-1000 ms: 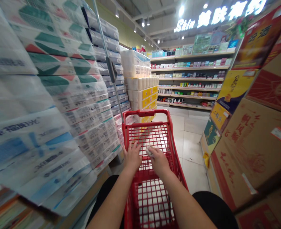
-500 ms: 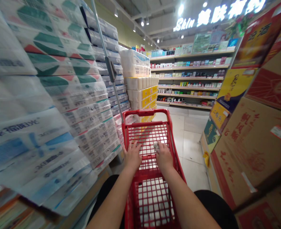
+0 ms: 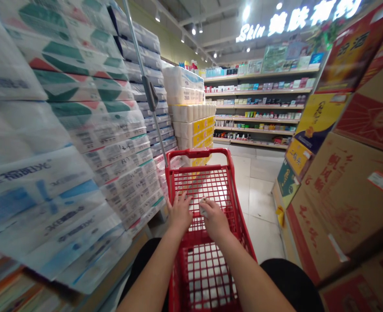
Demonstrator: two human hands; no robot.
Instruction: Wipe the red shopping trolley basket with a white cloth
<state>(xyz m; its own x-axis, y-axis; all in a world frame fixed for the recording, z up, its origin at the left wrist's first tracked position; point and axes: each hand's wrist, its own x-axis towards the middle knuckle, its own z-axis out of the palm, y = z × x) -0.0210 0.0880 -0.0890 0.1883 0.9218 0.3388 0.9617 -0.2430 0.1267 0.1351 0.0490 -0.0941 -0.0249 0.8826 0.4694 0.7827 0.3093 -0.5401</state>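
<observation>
The cart (image 3: 196,239) is red, with a net of little squares. The wad (image 3: 202,209) is whitish. The big box (image 3: 350,190) is brown with red writing.

Right of the cart (image 3: 207,152), I could pass a hand down a strip of floor (image 3: 266,221) before the boxes (image 3: 337,190) wall it off. Left of the cart, the packs (image 3: 113,143) crowd me, and the pole (image 3: 158,130) slants up at its far left corner. Over the cart's grid I get only a narrow gap between left hand (image 3: 180,212) and right hand (image 3: 214,216). Knees (image 3: 289,281) flank its near end.
</observation>
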